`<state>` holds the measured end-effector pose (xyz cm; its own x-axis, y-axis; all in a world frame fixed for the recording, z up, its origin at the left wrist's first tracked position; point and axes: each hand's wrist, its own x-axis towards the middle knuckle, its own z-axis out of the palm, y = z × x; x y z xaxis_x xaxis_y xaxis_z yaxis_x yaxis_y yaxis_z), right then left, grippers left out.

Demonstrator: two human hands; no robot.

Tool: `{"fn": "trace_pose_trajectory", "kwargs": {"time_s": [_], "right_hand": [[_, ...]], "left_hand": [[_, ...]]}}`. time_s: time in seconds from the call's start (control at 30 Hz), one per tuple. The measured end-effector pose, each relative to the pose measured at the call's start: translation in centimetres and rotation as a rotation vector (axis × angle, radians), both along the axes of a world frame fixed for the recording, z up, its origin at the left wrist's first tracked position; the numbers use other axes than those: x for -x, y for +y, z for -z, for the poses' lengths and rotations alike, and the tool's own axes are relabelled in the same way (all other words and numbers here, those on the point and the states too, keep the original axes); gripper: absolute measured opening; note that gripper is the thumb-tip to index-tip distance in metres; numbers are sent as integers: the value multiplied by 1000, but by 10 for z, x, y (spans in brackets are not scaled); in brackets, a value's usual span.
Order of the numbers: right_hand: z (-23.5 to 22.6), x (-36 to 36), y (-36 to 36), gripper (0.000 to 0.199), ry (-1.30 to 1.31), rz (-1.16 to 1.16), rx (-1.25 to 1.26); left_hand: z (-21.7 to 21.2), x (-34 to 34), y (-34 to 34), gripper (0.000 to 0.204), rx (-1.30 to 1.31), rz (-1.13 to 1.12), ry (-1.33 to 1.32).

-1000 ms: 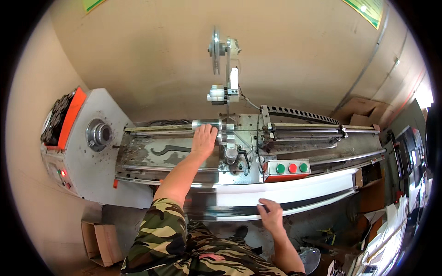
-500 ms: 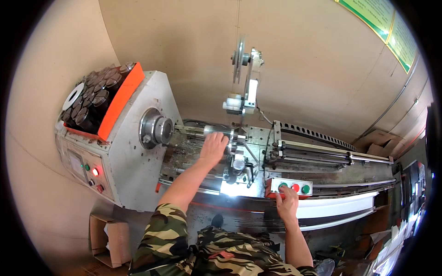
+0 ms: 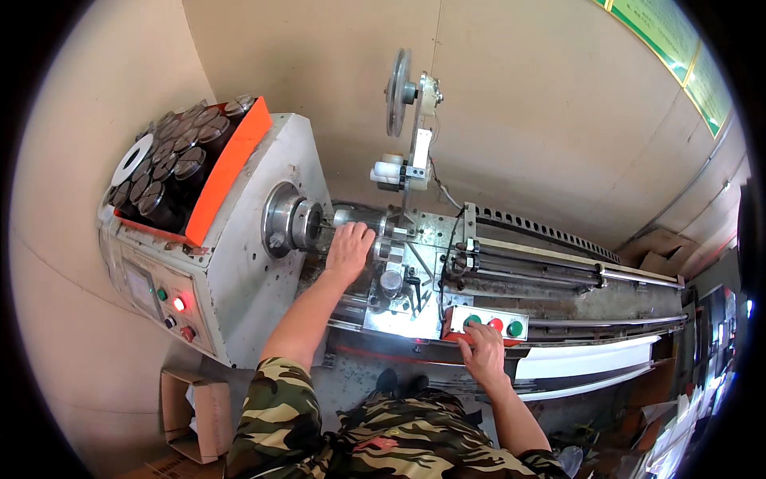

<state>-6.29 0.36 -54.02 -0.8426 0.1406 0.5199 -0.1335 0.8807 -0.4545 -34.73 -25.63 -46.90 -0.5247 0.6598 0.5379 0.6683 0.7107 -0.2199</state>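
My left hand (image 3: 349, 251) is closed over a shiny cylinder (image 3: 343, 216) between the chuck and the carriage; its fingers hide much of the cylinder. To the left is the round metal chuck (image 3: 307, 224) on the grey machine housing (image 3: 247, 271); only a small gap parts it from the cylinder. The metal carriage (image 3: 391, 283) is just right of this hand. My right hand (image 3: 483, 351), its fingers apart and bent, rests at a button box (image 3: 456, 326) with green and red buttons. One fingertip is at the left green button (image 3: 472, 320).
An orange-edged tray (image 3: 231, 172) of dark cylinders and a white ring (image 3: 132, 160) sit on the housing. Its control panel (image 3: 163, 299) has a lit red button. Behind the carriage stands a post with a wheel (image 3: 398, 92). Rails (image 3: 550, 255) run right. A cardboard box (image 3: 211, 419) is at lower left.
The carriage, the button box and the cylinder have moved left toward the chuck, and both my hands have travelled with them. The whole view has shifted slightly.
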Motion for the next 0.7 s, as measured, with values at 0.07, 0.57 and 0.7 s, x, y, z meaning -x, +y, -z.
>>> {"fn": "trace_pose_trajectory", "kwargs": {"time_s": [0.07, 0.57, 0.7], "right_hand": [[0, 5, 1, 26, 0, -17, 37], [-29, 197, 35, 24, 164, -10, 10], [-27, 227, 30, 15, 26, -78, -104]], "left_hand": [[0, 7, -3, 35, -1, 9, -3], [-6, 20, -10, 53, 20, 26, -67], [-3, 24, -11, 47, -18, 66, -43]]}}
